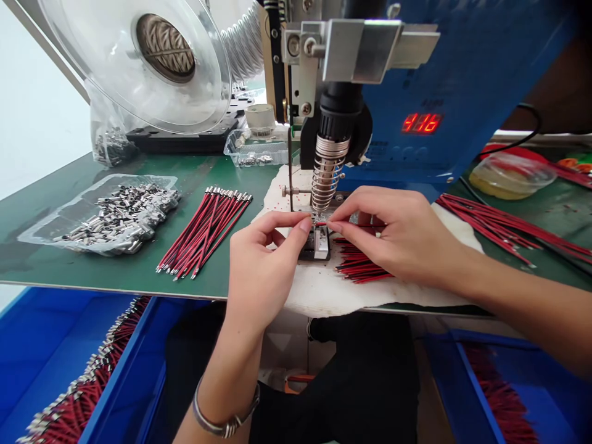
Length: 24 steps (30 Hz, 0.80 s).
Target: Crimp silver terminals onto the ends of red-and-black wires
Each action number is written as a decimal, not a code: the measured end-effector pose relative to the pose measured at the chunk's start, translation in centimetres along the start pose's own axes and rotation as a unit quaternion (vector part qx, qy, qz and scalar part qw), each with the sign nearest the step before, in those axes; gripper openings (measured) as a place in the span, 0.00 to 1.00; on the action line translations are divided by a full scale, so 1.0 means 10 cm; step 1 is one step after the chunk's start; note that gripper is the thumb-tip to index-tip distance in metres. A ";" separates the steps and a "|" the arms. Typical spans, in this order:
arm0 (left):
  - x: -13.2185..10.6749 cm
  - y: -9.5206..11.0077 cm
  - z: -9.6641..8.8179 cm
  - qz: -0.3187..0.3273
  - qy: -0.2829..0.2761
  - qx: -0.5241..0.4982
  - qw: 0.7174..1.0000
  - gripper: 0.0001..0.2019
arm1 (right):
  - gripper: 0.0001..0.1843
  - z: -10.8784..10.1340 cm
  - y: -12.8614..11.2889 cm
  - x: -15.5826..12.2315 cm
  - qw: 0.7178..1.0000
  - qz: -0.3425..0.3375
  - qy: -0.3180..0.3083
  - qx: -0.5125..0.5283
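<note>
My left hand (263, 265) is closed in a pinch at the small metal fixture (320, 244), under the spring-wrapped soldering head (329, 169). Whatever sits between its fingertips is too small to make out. From the other side, my right hand (407, 234) pinches a thin red-and-black wire (322, 224), whose end points toward the left fingertips. Beneath the right hand lies a bundle of red-and-black wires (358, 264) on a white cloth (319, 293). Another bundle, wires with metal connectors (206, 231) at their far ends, rests left of the left hand.
A clear tray (34, 233) of loose metal connectors stands at the left. Behind is a clear fume hood (115, 68). The blue machine (462, 80) shows a red display. More wires (490, 225) lie right. Blue bins (148, 345) with wires sit below the table edge.
</note>
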<state>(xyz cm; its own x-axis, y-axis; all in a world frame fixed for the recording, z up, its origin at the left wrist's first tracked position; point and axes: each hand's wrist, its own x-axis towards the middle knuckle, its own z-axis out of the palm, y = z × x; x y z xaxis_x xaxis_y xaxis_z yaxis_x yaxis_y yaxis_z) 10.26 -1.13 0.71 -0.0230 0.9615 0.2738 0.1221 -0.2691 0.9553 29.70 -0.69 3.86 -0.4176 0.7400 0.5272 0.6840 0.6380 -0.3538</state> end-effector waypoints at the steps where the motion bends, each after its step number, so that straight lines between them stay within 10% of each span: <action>1: 0.00 0.00 0.00 0.001 0.001 -0.001 1.000 0.08 | 0.04 0.00 0.00 0.00 1.000 -0.001 0.001 -0.001; 24: -0.02 0.03 0.01 0.006 0.009 0.019 1.000 0.07 | 0.04 0.01 -0.02 -0.01 1.000 0.011 0.001 0.001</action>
<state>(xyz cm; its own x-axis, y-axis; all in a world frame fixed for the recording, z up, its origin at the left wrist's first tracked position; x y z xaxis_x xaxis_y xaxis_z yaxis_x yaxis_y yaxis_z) 10.39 -1.35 0.90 -0.0387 0.9571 0.2871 0.1598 -0.2777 0.9473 29.57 -0.83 3.81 -0.4004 0.7540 0.5207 0.6924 0.6212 -0.3671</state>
